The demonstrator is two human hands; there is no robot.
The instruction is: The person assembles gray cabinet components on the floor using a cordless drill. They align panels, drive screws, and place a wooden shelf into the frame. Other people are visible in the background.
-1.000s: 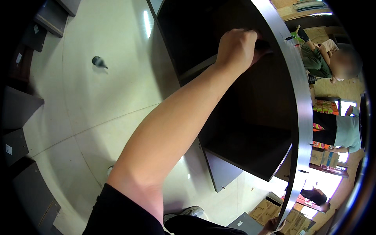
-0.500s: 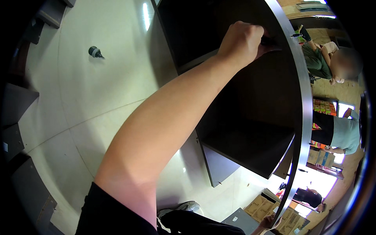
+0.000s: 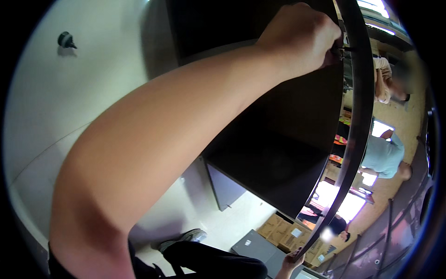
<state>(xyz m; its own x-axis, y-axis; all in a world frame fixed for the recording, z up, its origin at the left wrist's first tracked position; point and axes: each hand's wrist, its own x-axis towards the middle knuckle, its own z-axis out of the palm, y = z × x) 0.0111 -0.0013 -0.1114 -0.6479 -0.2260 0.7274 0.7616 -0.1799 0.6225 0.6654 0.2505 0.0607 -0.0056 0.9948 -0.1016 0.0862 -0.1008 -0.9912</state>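
My left arm reaches across a dark cabinet [image 3: 274, 153] with open compartments. At the cabinet's right edge my left hand [image 3: 304, 39] is closed, its fingertips curled beside a thin dark peg [image 3: 347, 49]; what they pinch is hidden. A long dark panel [image 3: 355, 111] with a narrow edge toward me stands along that side, with a gap between it and the cabinet. At the bottom, my right hand [image 3: 292, 258] grips the lower end of this panel.
A cordless drill [image 3: 67, 41] stands on the pale tiled floor at the far left. Cardboard boxes [image 3: 288, 232] and a grey board [image 3: 258, 249] lie near my foot [image 3: 183, 239]. Several people, one in a light green shirt [image 3: 383, 153], are beyond the panel.
A gap has opened between the panel and the cabinet. My left hand has moved from inside the compartment to the cabinet's right edge. The whole view has shifted, with the drill further left.
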